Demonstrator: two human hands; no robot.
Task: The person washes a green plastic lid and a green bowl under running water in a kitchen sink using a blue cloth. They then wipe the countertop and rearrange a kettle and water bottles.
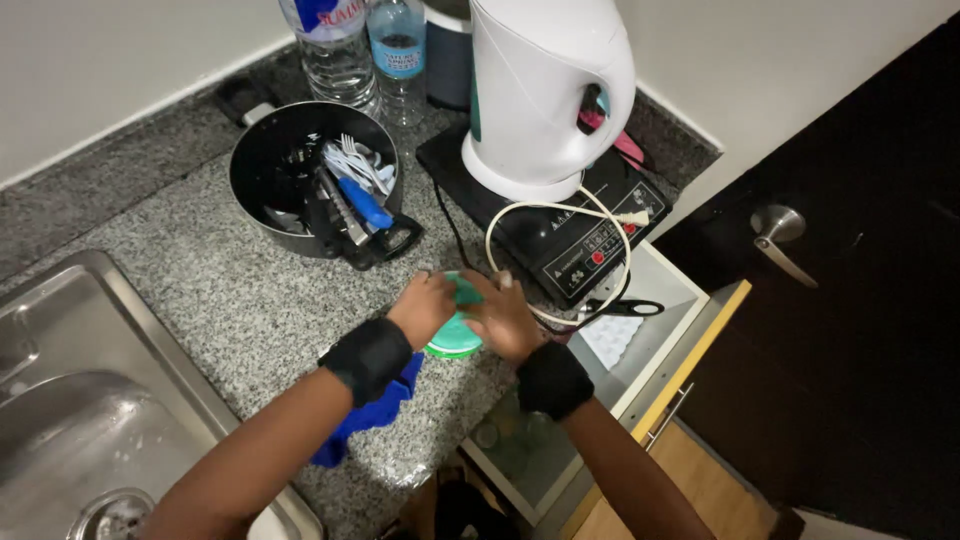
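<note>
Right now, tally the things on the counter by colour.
White: 1, kettle
Black: 2, pot, induction hob
Clear: 2, water bottles
Green: 1, round container under left hand and right hand
Blue: 1, cloth
Total: 7

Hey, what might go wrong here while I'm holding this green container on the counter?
The green container sits close to the counter edge above the open drawer, so it might slip in. The loose white cord loops beside your right hand and may snag, tugging the white kettle.
</note>
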